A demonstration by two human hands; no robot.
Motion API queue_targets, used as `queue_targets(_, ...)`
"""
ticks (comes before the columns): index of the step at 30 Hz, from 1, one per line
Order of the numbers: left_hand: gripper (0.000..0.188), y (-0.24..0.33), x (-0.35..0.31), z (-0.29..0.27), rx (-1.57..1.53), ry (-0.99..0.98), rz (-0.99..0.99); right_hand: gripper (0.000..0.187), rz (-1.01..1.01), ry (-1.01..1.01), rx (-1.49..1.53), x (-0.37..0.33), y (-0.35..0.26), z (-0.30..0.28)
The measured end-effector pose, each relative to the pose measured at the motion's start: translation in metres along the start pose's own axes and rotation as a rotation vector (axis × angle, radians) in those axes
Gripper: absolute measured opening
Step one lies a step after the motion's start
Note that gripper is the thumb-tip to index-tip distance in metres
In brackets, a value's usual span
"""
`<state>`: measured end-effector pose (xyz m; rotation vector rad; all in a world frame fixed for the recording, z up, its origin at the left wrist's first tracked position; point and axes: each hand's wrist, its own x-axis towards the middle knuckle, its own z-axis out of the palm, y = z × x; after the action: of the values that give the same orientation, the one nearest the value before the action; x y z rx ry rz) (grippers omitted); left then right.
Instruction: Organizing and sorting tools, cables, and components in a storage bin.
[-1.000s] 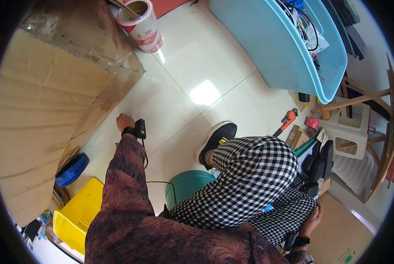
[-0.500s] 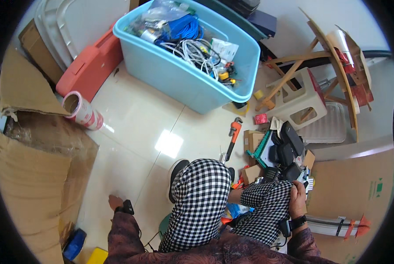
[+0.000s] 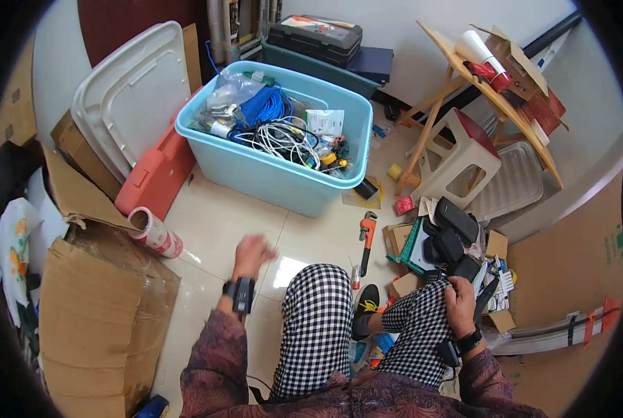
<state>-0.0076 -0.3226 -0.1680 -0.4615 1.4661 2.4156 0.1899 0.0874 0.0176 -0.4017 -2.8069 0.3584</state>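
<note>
My left hand is raised over the tiled floor, left of my knee; motion smears its fingers, and nothing shows in it. It is apart from the light-blue storage bin, where a blue cable coil, white cables and plastic bags lie heaped. On my right knee, in checked trousers, rests my right hand, open, fingers laid over the cloth. An orange-handled pipe wrench lies on the floor ahead. Between it and my shoe sits a small clear and red tube.
Left stand a big cardboard box, a printed tape-like roll, a red case and white lids. Black cases and small boxes pile up by my right knee. Beyond them are a plastic stool and a wooden folding table.
My left hand has risen from low at the left, going forward and to the right. The view has tilted up, showing more of the far wall. My right hand stays on the knee.
</note>
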Motion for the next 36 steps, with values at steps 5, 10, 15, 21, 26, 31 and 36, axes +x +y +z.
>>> queue_targets(5,0.042,0.126,-0.024,0.095,0.143,-0.201,0.248,0.028,0.008,-0.005,0.076,-0.004,0.002,0.003)
queue_targets(10,0.027,0.031,-0.018,0.025,0.559,-0.26,0.06,0.032,0.009,0.055,0.178,-0.017,0.01,-0.004)
queue_targets(15,0.03,-0.074,-0.093,-0.061,1.261,-0.433,-0.47,0.037,0.028,0.104,0.193,-0.028,0.026,-0.004)
queue_targets(21,0.025,-0.032,-0.065,-0.09,0.255,0.112,-0.355,0.044,-0.118,0.125,0.166,-0.03,0.018,-0.003)
queue_targets(26,0.035,0.061,0.016,-0.025,0.232,0.116,0.059,0.046,-0.107,0.086,0.153,-0.026,0.012,-0.008)
queue_targets(31,0.08,0.109,0.082,0.063,0.344,0.255,0.099,0.039,-0.077,0.073,0.048,-0.02,0.017,-0.012)
queue_targets(36,0.104,0.099,0.159,0.057,0.232,0.349,0.143,0.023,-0.329,-0.437,0.127,0.047,-0.007,0.003)
